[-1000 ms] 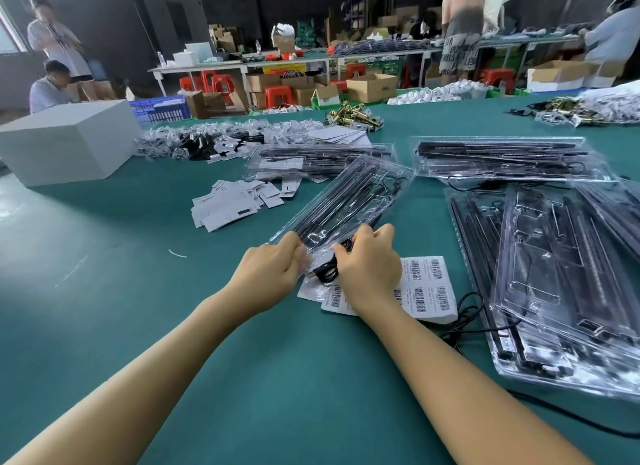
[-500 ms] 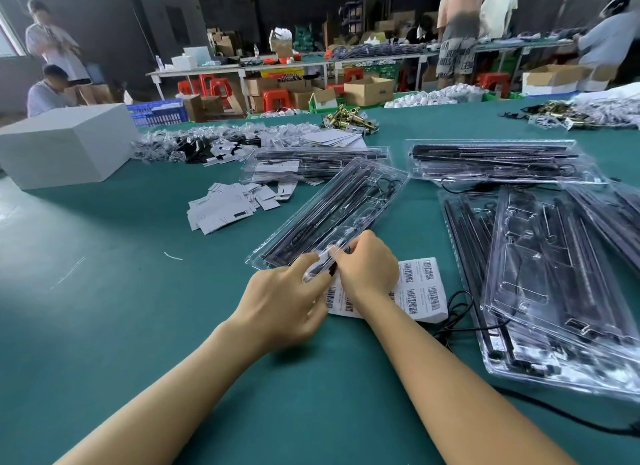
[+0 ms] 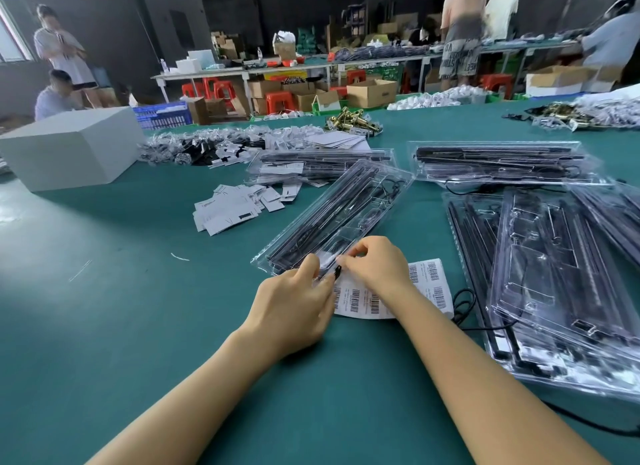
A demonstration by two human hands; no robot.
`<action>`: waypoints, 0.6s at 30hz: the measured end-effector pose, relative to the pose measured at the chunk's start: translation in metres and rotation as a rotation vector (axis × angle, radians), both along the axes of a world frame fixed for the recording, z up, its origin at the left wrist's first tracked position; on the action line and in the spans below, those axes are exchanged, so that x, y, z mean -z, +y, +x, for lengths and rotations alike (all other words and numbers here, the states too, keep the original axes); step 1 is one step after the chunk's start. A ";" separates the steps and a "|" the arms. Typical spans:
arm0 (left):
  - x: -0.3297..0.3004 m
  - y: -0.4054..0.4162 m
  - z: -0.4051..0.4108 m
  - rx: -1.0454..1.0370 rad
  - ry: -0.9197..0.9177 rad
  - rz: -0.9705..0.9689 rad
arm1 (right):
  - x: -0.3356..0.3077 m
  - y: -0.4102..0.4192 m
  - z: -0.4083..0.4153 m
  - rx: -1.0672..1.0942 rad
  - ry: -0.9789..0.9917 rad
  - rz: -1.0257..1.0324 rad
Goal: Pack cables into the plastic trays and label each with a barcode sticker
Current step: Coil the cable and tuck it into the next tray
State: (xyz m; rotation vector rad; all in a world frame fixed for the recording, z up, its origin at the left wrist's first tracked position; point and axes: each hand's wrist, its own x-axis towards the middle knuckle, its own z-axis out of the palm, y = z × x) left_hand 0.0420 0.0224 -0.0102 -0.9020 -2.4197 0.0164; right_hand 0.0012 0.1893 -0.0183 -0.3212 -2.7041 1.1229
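From the head camera, both forearms reach forward over a teal-green surface (image 3: 104, 326). The left hand (image 3: 294, 305) has its fingers curled, thumb and forefinger pinching at the near end of a long clear plastic blister tray (image 3: 346, 211) that lies diagonally, its far end pointing up and to the right. The right hand (image 3: 375, 267) meets it from the other side, fingers bent and pinching the same near edge, where a small black cable end (image 3: 337, 271) shows between the two hands. Black cables and rods fill the tray's long channels. Directly under the hands, touching the tray's near end, lies a white sheet of barcode stickers (image 3: 429, 284), partly hidden by the right wrist.

To the right, a stack of clear plastic trays (image 3: 554, 284) with black contents rests on the surface, a loose black cord (image 3: 464, 305) looping just beside the sticker sheet. Farther back lie two more filled clear trays (image 3: 498, 166) and (image 3: 318, 166). Left of the diagonal tray is a loose pile of small white paper cards (image 3: 232, 208); well apart at the far left stands a white rectangular box (image 3: 69, 146). A heap of brass-coloured metal parts (image 3: 353, 121) sits near the far edge.
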 end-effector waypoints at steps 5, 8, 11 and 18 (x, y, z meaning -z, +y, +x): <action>-0.003 0.001 0.003 -0.014 -0.008 0.003 | -0.004 0.003 0.001 -0.071 -0.084 -0.055; -0.003 -0.002 0.004 -0.006 -0.027 0.061 | -0.003 -0.002 0.001 -0.031 -0.059 -0.030; -0.002 0.001 0.008 -0.065 -0.042 0.073 | -0.002 -0.006 0.002 0.008 -0.026 0.002; 0.000 0.008 0.012 -0.192 -0.002 -0.087 | -0.001 -0.005 -0.001 0.024 -0.042 0.049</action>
